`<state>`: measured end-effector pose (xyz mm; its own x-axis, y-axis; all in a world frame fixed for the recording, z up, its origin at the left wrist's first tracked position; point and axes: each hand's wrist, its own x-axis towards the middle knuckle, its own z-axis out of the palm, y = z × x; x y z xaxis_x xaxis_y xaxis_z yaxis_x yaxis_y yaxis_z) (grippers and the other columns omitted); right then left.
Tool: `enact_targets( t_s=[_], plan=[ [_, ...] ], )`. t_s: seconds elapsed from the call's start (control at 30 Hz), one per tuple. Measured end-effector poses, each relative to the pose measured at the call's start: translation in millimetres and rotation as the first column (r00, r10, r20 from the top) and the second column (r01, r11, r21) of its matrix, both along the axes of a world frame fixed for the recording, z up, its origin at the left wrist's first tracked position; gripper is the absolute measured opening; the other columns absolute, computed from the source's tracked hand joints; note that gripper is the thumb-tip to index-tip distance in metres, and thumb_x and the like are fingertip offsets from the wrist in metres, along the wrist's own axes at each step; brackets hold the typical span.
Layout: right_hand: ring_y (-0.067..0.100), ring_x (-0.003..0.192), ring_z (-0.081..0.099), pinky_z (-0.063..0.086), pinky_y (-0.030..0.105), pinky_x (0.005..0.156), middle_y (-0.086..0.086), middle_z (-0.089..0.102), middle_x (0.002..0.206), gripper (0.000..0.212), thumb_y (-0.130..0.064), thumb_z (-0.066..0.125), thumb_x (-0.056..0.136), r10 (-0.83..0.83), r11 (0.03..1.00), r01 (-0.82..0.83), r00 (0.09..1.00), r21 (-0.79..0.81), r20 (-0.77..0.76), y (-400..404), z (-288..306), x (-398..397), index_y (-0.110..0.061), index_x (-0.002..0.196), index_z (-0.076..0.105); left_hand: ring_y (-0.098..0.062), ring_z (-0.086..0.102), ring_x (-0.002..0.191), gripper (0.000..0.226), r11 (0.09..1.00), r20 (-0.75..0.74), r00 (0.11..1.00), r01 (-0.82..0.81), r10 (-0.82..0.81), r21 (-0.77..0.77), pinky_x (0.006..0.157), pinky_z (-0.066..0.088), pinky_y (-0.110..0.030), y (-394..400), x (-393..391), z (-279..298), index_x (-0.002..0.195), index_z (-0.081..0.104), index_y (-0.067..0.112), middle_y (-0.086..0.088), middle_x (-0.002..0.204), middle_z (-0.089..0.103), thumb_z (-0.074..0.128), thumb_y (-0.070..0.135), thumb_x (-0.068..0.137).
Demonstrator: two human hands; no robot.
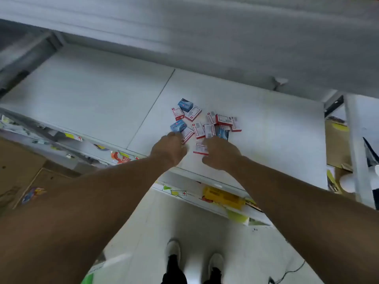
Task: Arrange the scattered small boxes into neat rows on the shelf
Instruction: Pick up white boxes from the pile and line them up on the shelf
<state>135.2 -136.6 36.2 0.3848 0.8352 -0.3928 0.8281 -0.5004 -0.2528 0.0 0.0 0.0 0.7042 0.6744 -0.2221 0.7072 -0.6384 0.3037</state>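
While the box labels are too blurry to read, left hand touches a blue box; right hand curls at a red-and-white box on the shelf; grip unclear.

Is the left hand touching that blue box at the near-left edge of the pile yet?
Cannot tell. In the head view the left hand reaches the blue box with no gap visible, but its fingertips are hidden behind the knuckles, so contact is not plain.

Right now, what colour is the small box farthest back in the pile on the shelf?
Blue, seen in the head view: the farthest box has a blue face with a paler patch.
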Motion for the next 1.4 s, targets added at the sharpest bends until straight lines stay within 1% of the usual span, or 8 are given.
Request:
enact_targets(
  t_s=[0.13, 0.27, 0.4, 0.6, 0.7, 0.9, 1.23, 1.4],
  plan=[
    [0.027, 0.122, 0.059, 0.060, 0.047, 0.091, 0.002, 0.058, 0.133, 0.054, -0.032, 0.071, 0.091, -0.070, 0.997, 0.068, 0.994, 0.028, 0.082, 9.9, -13.6, -1.5, -0.024, 0.141, 0.054, -0.022, 0.061, 0.111, 0.042, 0.994, 0.010, 1.000, 0.011, -0.012, 0.112, 0.084, 0.063, -0.041, 13.8, 12.6, -12.0, 0.134, 0.055, 0.025, -0.003, 0.130, 0.063, 0.061, 0.051, 0.102],
    [0.027, 0.123, 0.061, 0.060, 0.047, 0.094, 0.004, 0.060, 0.135, 0.053, -0.032, 0.075, 0.092, -0.095, 0.994, 0.086, 0.985, 0.069, 0.143, 16.7, -29.5, -6.1, -0.022, 0.141, 0.057, -0.025, 0.060, 0.113, 0.047, 0.986, -0.001, 1.000, -0.009, 0.010, 0.167, 0.088, 0.061, -0.044, 20.3, 21.6, -23.4, 0.136, 0.057, 0.022, -0.005, 0.131, 0.063, 0.065, 0.051, 0.100],
    [0.029, 0.126, 0.059, 0.060, 0.050, 0.094, 0.005, 0.061, 0.135, 0.042, -0.025, 0.070, 0.095, -0.117, 0.987, 0.100, 0.983, 0.124, 0.140, 16.7, -34.2, -7.6, -0.020, 0.136, 0.059, -0.026, 0.060, 0.113, 0.040, 0.994, 0.091, 0.996, -0.029, 0.019, 0.109, 0.090, 0.061, -0.045, 23.5, 18.6, -24.7, 0.135, 0.061, 0.019, -0.007, 0.130, 0.063, 0.065, 0.036, 0.100],
    [0.023, 0.119, 0.062, 0.061, 0.043, 0.092, 0.001, 0.060, 0.129, 0.035, -0.027, 0.067, 0.098, -0.083, 0.986, 0.067, 0.992, 0.156, 0.100, 7.6, -11.3, -7.4, -0.021, 0.131, 0.060, -0.024, 0.062, 0.113, 0.044, 0.997, 0.130, 0.991, 0.007, -0.016, 0.073, 0.084, 0.063, -0.038, 20.2, -22.6, 5.2, 0.140, 0.062, 0.019, -0.007, 0.123, 0.064, 0.069, 0.034, 0.099],
    [0.026, 0.106, 0.067, 0.061, 0.039, 0.082, 0.004, 0.061, 0.121, 0.032, -0.026, 0.068, 0.096, -0.037, 0.983, 0.022, 0.996, 0.183, 0.080, 8.3, 8.0, -10.6, -0.018, 0.126, 0.062, -0.031, 0.065, 0.110, 0.038, 0.994, 0.101, 0.995, 0.012, -0.023, 0.113, 0.086, 0.063, -0.045, 18.4, -46.9, 24.9, 0.130, 0.068, 0.014, -0.012, 0.120, 0.067, 0.071, 0.031, 0.097],
    [0.024, 0.103, 0.066, 0.059, 0.040, 0.085, 0.002, 0.066, 0.117, 0.033, -0.030, 0.069, 0.093, 0.097, 0.972, -0.120, 0.988, 0.204, 0.117, 9.5, 29.9, -25.0, -0.019, 0.124, 0.064, -0.039, 0.065, 0.101, 0.030, 0.986, 0.135, 0.986, -0.119, 0.103, 0.120, 0.086, 0.058, -0.048, -1.0, -86.5, 62.2, 0.118, 0.072, 0.010, -0.016, 0.110, 0.065, 0.070, 0.020, 0.090],
    [0.022, 0.089, 0.064, 0.056, 0.033, 0.070, 0.001, 0.064, 0.108, 0.027, -0.031, 0.068, 0.095, 0.279, 0.930, -0.308, 0.947, 0.201, 0.160, 41.5, 53.5, -85.8, -0.024, 0.121, 0.064, -0.033, 0.065, 0.107, 0.035, 0.950, 0.118, 0.952, -0.295, 0.283, 0.101, 0.091, 0.058, -0.043, -11.7, -167.5, 90.1, 0.124, 0.071, 0.016, -0.010, 0.116, 0.064, 0.071, 0.019, 0.088],
    [0.020, 0.092, 0.064, 0.054, 0.029, 0.069, 0.001, 0.065, 0.110, 0.030, -0.031, 0.069, 0.094, 0.298, 0.925, -0.324, 0.943, 0.198, 0.151, 60.2, 48.6, -114.0, -0.024, 0.124, 0.064, -0.029, 0.064, 0.109, 0.033, 0.945, 0.123, 0.946, -0.313, 0.300, 0.099, 0.092, 0.059, -0.043, 5.4, -198.0, 88.3, 0.122, 0.070, 0.018, -0.006, 0.114, 0.064, 0.070, 0.022, 0.090]
  ],
)
